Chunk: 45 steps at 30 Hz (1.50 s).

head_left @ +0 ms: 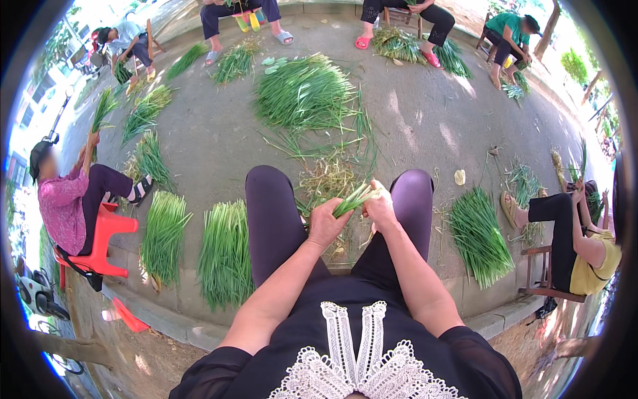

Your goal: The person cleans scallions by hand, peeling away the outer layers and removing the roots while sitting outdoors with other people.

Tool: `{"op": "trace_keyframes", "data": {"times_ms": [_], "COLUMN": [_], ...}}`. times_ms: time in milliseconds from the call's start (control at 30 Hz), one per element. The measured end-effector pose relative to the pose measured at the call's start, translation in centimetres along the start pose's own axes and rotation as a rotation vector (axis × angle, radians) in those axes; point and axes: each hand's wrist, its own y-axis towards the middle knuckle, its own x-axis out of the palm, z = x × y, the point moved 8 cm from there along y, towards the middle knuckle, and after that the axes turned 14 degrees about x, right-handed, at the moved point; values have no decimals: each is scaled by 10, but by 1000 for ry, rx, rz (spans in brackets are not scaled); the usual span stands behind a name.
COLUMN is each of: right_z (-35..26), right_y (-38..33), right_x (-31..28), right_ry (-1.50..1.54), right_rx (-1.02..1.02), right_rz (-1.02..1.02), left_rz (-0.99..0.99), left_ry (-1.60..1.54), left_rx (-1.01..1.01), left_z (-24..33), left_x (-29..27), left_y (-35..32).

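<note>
Between my knees, my left hand [324, 223] is wrapped round a small bunch of garlic chives [356, 199], its pale stem ends pointing up and to the right. At those ends the fingers of my right hand [380, 206] are closed, pinching at the stems. Under and beyond both hands lies a loose scatter of straw-coloured trimmings [327, 178] on the ground. By my left leg a neat pile of garlic chives [226, 253] lies with its pale ends away from me. Farther ahead is a large green heap of garlic chives [302, 93].
Another pile of chives [164, 229] lies farther left, and one more pile [480, 236] sits right of my knee. Several people sit around the paved ground, one on a red plastic stool [106, 243], another on a wooden chair [541, 272]. A kerb [179, 326] runs behind.
</note>
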Motion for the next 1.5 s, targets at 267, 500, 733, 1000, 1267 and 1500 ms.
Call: {"op": "trace_keyframes", "data": {"times_ms": [267, 500, 733, 1000, 1267, 1500], "right_z": [-3, -14, -11, -13, -14, -11], "right_y": [-3, -8, -4, -13, -13, -9], "right_x": [-9, -24, -30, -1, 3, -1], "right_ry": [-29, 167, 205, 135, 20, 50], "right_rx": [24, -58, -113, -76, -108, -124], "right_rz": [43, 28, 20, -185, -163, -135], "left_rz": [46, 206, 220, 143, 62, 51], "left_ry": [-183, -390, -539, -374, -226, -176], "left_rx": [-243, -346, -471, -308, -236, -188], "left_z": [-23, -49, -54, -44, -31, -22], "left_x": [1, 0, 4, 6, 7, 4], "left_y": [-9, -14, -18, -12, -10, -8]}}
